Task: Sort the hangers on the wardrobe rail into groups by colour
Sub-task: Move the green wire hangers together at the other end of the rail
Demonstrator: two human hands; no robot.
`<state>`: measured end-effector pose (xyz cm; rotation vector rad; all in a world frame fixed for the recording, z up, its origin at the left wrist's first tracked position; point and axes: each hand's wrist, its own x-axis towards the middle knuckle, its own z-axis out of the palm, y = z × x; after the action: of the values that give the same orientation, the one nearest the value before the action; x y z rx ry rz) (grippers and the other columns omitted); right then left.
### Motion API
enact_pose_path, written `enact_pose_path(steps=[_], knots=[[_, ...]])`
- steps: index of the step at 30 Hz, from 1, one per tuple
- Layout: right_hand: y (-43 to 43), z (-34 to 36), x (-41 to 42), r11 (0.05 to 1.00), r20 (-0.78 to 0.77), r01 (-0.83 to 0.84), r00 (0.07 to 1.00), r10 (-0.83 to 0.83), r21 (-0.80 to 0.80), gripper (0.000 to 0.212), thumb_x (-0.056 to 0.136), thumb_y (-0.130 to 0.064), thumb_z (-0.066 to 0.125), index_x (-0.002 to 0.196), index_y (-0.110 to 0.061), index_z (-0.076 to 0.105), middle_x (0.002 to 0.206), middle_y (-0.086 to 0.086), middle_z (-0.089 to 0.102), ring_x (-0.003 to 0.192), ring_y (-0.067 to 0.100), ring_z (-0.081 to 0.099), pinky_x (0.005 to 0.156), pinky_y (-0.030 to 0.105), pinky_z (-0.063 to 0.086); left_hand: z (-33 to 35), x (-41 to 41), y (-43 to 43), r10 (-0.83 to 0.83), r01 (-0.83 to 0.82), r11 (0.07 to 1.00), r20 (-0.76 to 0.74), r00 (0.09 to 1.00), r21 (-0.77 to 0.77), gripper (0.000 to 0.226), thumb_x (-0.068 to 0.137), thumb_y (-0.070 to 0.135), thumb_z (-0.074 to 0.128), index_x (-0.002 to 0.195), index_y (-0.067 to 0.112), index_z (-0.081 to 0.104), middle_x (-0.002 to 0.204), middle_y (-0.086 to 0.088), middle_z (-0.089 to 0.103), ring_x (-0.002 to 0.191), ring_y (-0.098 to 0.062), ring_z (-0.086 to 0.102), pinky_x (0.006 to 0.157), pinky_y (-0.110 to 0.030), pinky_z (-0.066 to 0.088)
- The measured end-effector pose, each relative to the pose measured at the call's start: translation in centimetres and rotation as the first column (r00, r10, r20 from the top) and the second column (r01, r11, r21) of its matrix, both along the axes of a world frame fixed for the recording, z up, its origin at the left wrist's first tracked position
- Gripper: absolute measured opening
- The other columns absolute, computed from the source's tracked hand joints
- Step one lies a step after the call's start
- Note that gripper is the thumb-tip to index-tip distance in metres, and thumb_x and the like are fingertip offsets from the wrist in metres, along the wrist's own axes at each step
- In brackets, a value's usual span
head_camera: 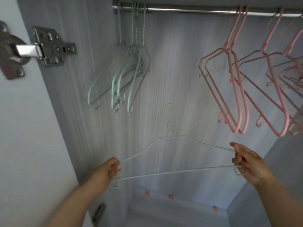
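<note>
A thin pale-green wire hanger (pixel 172 161) is held low in the centre, pinched at each end by the left hand (pixel 109 169) and right hand (pixel 249 163), likely to be hooked beside the mint-green hangers (pixel 129 76) on the steel rail (pixel 196 9), upper left.

Pale green wire hanger (pixel 170 136) off the rail (pixel 196 10), upright, hook up, pinched at each end by left hand (pixel 111 169) and right hand (pixel 247 163); green hangers (pixel 136 74) bunched at rail's left end, pink hangers (pixel 237 95) well apart to the right.
</note>
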<state>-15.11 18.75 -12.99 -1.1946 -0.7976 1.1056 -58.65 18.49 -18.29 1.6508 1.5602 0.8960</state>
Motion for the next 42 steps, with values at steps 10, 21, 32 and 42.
enact_pose_path(steps=[10,21,32,42], knots=[[-0.3,-2.0,-16.2,1.0,0.83,-0.003,0.558,0.007,-0.006,0.035,0.09,-0.021,0.053,0.122,-0.006,0.053,0.118,0.016,0.058,0.111,0.03,0.053,0.093,0.026,0.036,3.4,2.4,-5.3,0.208,-0.233,0.963,0.177,0.962,0.137,0.028,0.093,0.014,0.044,0.069,0.015,0.057,0.079,0.007,0.071,0.057,-0.009,0.067,0.066,-0.038,0.055],[-2.1,6.1,-25.2,0.94,0.444,-0.329,0.859,0.256,0.093,0.021,0.094,-0.005,0.034,0.097,-0.025,0.037,0.076,-0.009,0.057,0.046,0.005,0.047,0.036,0.013,0.037,6.4,8.7,-8.8,-0.141,0.094,0.941,0.126,0.982,0.324,0.027,0.085,0.041,0.042,0.112,0.045,0.04,0.116,0.031,0.05,0.103,0.017,0.05,0.081,-0.002,0.04],[-1.1,14.0,-23.9,0.9,0.41,-0.217,0.911,0.048,0.378,0.046,0.091,-0.013,0.049,0.136,-0.009,0.039,0.047,-0.016,0.06,0.044,-0.001,0.044,0.05,0.004,0.039,12.7,8.7,-7.1,-0.491,0.245,0.836,0.471,0.733,0.49,0.021,0.076,0.027,0.065,0.096,0.02,0.064,0.104,0.007,0.069,0.105,-0.005,0.061,0.083,-0.008,0.043],[-0.9,18.6,-23.5,0.851,0.406,-0.143,0.909,-0.088,0.506,0.046,0.087,-0.004,0.042,0.133,-0.011,0.041,0.062,-0.009,0.058,0.039,0.001,0.041,0.042,0.006,0.038,17.9,9.6,-4.9,-0.501,0.195,0.742,0.338,0.797,0.641,0.02,0.082,0.036,0.052,0.094,0.022,0.059,0.097,0.014,0.067,0.096,0.003,0.061,0.078,-0.002,0.04]])
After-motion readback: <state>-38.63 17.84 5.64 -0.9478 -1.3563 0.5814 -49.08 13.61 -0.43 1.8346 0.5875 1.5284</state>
